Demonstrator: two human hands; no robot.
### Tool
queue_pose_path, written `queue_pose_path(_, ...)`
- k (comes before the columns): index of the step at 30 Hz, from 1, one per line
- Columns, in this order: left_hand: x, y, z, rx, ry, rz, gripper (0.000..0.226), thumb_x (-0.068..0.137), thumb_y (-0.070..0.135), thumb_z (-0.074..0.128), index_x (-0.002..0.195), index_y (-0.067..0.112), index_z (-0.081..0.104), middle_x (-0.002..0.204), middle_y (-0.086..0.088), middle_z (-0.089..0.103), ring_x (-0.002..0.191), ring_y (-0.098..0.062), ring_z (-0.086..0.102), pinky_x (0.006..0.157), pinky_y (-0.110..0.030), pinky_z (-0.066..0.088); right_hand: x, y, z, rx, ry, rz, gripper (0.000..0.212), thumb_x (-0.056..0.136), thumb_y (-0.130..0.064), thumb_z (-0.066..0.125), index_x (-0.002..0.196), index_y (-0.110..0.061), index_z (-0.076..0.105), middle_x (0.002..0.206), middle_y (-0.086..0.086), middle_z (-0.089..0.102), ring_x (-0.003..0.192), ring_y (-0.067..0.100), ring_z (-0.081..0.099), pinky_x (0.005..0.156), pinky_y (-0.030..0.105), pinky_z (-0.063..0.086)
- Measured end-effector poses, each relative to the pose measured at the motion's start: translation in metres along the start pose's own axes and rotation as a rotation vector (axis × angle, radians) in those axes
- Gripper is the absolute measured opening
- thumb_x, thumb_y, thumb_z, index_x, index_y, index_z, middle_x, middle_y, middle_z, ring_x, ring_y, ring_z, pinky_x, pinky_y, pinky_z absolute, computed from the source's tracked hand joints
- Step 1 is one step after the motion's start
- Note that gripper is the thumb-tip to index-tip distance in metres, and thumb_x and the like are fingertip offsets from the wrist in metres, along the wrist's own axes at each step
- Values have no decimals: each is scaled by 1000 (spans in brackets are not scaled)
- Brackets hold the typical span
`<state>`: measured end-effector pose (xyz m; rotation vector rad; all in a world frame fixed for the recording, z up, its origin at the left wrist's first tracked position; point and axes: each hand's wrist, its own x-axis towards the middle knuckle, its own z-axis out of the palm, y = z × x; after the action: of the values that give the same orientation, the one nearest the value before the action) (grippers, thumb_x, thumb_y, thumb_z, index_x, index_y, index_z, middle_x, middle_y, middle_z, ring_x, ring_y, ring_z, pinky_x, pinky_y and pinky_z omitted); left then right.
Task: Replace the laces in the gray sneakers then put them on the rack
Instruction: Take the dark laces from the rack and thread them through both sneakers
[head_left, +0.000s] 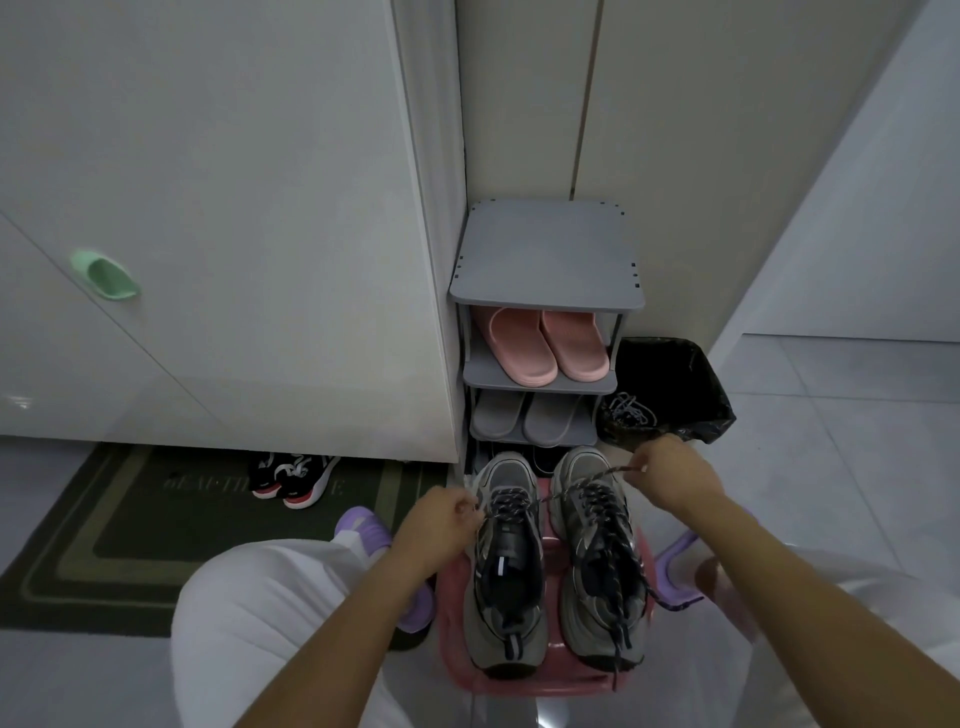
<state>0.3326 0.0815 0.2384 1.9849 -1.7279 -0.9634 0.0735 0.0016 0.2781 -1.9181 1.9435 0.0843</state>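
The light is dim and even. Well left of the fingers (644, 464), a glossy white cabinet (234, 208) with a mint-green handle (104, 275) stands above a dark green doormat (130, 525). Beyond them rise plain pale walls (675, 130). To their right, pale floor tiles (841, 441) gleam faintly.

I can't make out the rack's (545, 300) bottom shelf behind the sneakers' (511, 566) toes. Only the stool's (524, 691) rim shows beneath them. The lace (608, 475) ends vanish inside my left hand (441, 525) and right hand (670, 475). The mat's (130, 525) lettering is too dim to read.
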Motion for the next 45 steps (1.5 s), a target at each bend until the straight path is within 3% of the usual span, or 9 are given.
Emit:
queue_pose_path(2,2,15,0,-8,75,55,16,92,22,56,97,12,68,89,2,57,81,-9,54,74,-20,42,1,-5,-7,190,-22,-15,22,84,-25,67,65,-17,61,67,1,57,65,18,55,56,25,40)
queue_pose_path(4,6,33,5,-41,62,120,18,92,24,56,93,12,68,92,0,62,83,-9,55,75,-22,43,2,-16,-13,394,-47,-29,30,80,-23,73,59,-13,55,56,1,52,54,15,47,54,24,39)
queue_pose_path(8,7,72,22,-226,-24,187,23,88,30,62,104,13,67,85,7,56,71,1,49,69,-14,41,-5,-45,-21,688,-112,-60,21,79,-19,74,70,-4,62,51,5,54,47,14,47,46,21,40)
queue_pose_path(12,7,85,38,-349,24,157,20,90,26,59,76,13,60,61,6,48,57,-11,45,60,-27,41,-9,-60,-23,791,-136,-79,20,80,-15,73,69,-6,60,49,7,54,39,9,48,43,18,40)
queue_pose_path(22,-3,37,19,-321,-60,-16,22,94,7,48,103,4,68,78,3,64,73,-14,59,81,-34,52,-1,-52,-12,863,18,-2,24,80,-16,73,64,-11,56,47,0,54,45,14,47,48,25,41)
queue_pose_path(27,-9,32,16,-342,74,9,16,91,18,59,86,11,72,67,11,64,63,-1,57,72,-21,48,-22,-56,4,959,-238,72,25,79,-29,73,67,-12,60,53,4,54,38,11,38,40,19,33)
queue_pose_path(31,-10,41,19,-205,68,68,18,89,23,63,94,9,73,85,0,69,70,-3,57,63,-10,40,-39,-63,31,990,-351,63,13,83,-21,70,77,-10,68,44,-4,55,31,6,40,34,16,31)
queue_pose_path(37,-9,35,22,65,60,126,22,87,35,63,89,17,75,84,1,64,78,-8,51,70,-22,36,-41,-65,41,920,-322,29,17,85,-12,67,68,-11,63,53,1,59,40,9,48,34,15,32)
queue_pose_path(45,-6,33,40,234,-4,-25,47,77,59,64,111,26,67,136,4,44,129,-18,31,103,-30,32,-30,-54,62,852,-142,188,20,84,-5,64,66,-10,59,51,3,61,33,3,51,36,16,37)
